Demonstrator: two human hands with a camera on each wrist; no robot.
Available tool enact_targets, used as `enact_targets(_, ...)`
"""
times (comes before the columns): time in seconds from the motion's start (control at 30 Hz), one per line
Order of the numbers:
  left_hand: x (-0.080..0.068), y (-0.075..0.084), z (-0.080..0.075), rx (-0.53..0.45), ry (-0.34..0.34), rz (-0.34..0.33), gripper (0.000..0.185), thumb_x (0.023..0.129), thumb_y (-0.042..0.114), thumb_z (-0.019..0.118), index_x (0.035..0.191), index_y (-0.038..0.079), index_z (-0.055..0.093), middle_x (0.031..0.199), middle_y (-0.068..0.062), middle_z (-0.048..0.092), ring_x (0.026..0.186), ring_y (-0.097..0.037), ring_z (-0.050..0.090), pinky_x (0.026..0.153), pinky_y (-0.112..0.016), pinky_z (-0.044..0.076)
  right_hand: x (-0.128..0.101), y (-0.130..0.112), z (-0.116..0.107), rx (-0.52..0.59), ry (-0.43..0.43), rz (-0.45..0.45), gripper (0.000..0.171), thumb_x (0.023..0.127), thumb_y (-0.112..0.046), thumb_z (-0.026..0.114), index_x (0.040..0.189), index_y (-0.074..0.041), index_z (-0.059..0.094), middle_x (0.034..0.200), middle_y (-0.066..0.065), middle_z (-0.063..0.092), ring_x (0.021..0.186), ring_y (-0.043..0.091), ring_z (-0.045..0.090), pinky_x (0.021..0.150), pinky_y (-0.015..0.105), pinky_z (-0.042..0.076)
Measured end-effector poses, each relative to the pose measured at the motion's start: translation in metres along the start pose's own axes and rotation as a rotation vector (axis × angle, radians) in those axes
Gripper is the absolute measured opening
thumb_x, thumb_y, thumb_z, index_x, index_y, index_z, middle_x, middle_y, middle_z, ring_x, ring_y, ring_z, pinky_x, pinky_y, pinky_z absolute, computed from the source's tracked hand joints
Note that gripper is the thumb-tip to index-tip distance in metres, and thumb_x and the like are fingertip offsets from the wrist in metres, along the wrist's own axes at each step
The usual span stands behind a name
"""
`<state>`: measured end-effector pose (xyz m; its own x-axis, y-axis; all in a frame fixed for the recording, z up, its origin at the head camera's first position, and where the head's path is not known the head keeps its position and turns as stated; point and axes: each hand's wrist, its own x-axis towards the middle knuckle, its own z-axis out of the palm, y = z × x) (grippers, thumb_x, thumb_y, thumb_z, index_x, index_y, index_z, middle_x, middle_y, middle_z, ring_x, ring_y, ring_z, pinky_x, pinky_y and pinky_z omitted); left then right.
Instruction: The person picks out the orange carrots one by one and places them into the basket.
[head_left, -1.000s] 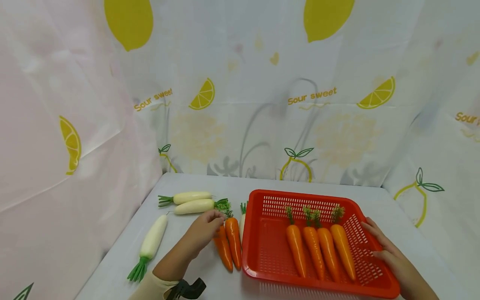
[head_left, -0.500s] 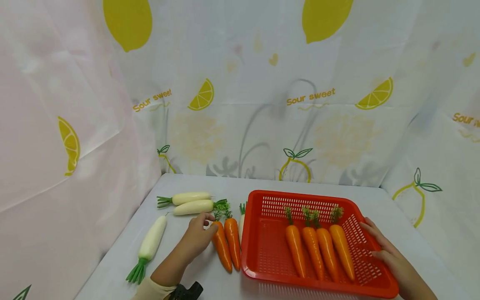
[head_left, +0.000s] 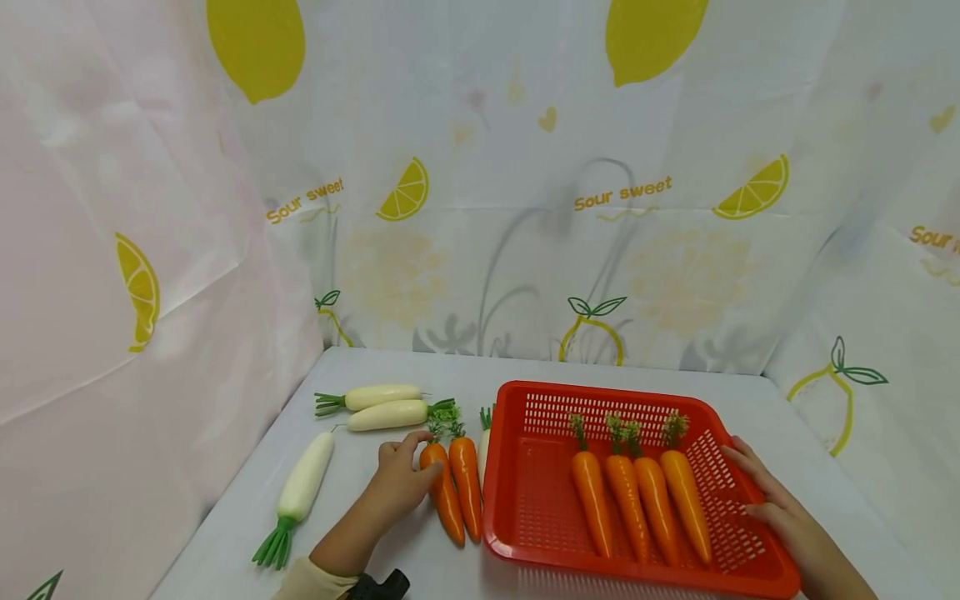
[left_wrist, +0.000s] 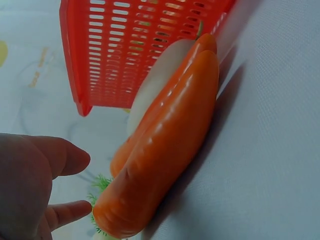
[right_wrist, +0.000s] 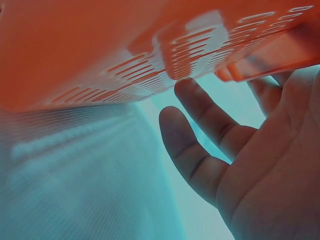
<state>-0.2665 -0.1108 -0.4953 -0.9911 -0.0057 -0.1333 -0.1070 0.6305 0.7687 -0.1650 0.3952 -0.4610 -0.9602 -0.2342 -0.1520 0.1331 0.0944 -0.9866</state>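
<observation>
Two orange carrots lie side by side on the table, just left of a red basket (head_left: 600,390). My left hand (head_left: 427,454) sits at the leafy top of the left carrot (head_left: 444,496), thumb and forefinger spread around it. In the left wrist view the fingers (left_wrist: 67,155) stand open beside that carrot (left_wrist: 170,145), not clasping it. The right carrot (head_left: 467,483) lies against it. Several carrots (head_left: 637,492) lie in the basket. My right hand (head_left: 750,487) rests on the basket's right rim, its straight fingers (right_wrist: 200,115) under the basket's edge (right_wrist: 100,45).
A white radish (head_left: 485,450) is wedged between the carrots and the basket wall (left_wrist: 125,45). Two more radishes (head_left: 386,406) lie at the back left, and a third (head_left: 306,475) lies nearer the left edge. Printed curtains close the table on three sides.
My left hand has drawn back toward me from over the carrot tops and now sits left of the left carrot's top. The right hand and basket have not moved.
</observation>
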Motion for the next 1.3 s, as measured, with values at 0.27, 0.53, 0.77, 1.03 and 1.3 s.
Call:
enact_targets(0.27,0.0002,0.0001,0.0035,0.005,-0.005,0.018,0.065,0.082,0.041,0.072,0.138,0.027,0.045,0.133,-0.025,0.028,0.099,-0.031,0.051,0.075,-0.042,0.047,-0.0004,0.0005,-0.0008,0.008,-0.011,0.009,0.065,0.100,-0.007,0.031,0.154,-0.033,0.007,0.154,-0.029,-0.013,0.110,-0.018,0.045,0.084,0.055,0.051)
enact_targets(0.53,0.0031,-0.0018,0.0081,0.015,-0.011,0.063,0.065,0.078,0.041,0.075,0.136,0.028,0.048,0.134,-0.023,0.032,0.107,-0.034,0.052,0.081,-0.045,0.050,-0.0024,-0.0003,-0.0035,-0.030,-0.016,-0.012,0.062,0.102,-0.010,0.031,0.154,-0.033,0.007,0.153,-0.032,-0.011,0.110,-0.021,0.041,0.083,0.051,0.053)
enact_targets(0.77,0.0061,-0.0061,0.0087,0.056,-0.027,0.088,0.065,0.078,0.038,0.076,0.137,0.026,0.050,0.134,-0.022,0.041,0.110,-0.031,0.053,0.084,-0.046,0.051,0.0000,0.0018,-0.0033,0.007,-0.037,0.000,0.062,0.102,-0.010,0.030,0.154,-0.034,0.005,0.154,-0.031,-0.014,0.110,-0.019,0.044,0.084,0.053,0.052)
enact_targets(1.03,0.0086,-0.0046,0.0085,0.066,-0.042,0.140,0.066,0.079,0.029,0.075,0.138,0.019,0.048,0.131,-0.017,0.049,0.106,-0.025,0.052,0.085,-0.045,0.048,-0.0001,0.0009,-0.0037,0.007,-0.005,0.038,0.063,0.102,-0.011,0.030,0.153,-0.037,0.006,0.154,-0.030,-0.013,0.108,-0.016,0.047,0.084,0.054,0.052)
enact_targets(1.3,0.0074,-0.0080,0.0091,0.020,-0.038,0.123,0.063,0.078,0.026,0.075,0.136,0.020,0.050,0.136,-0.014,0.048,0.114,-0.027,0.050,0.090,-0.048,0.047,0.0016,0.0028,-0.0029,-0.013,-0.023,0.013,0.062,0.102,-0.011,0.030,0.154,-0.035,0.006,0.153,-0.032,-0.012,0.109,-0.017,0.045,0.085,0.050,0.053)
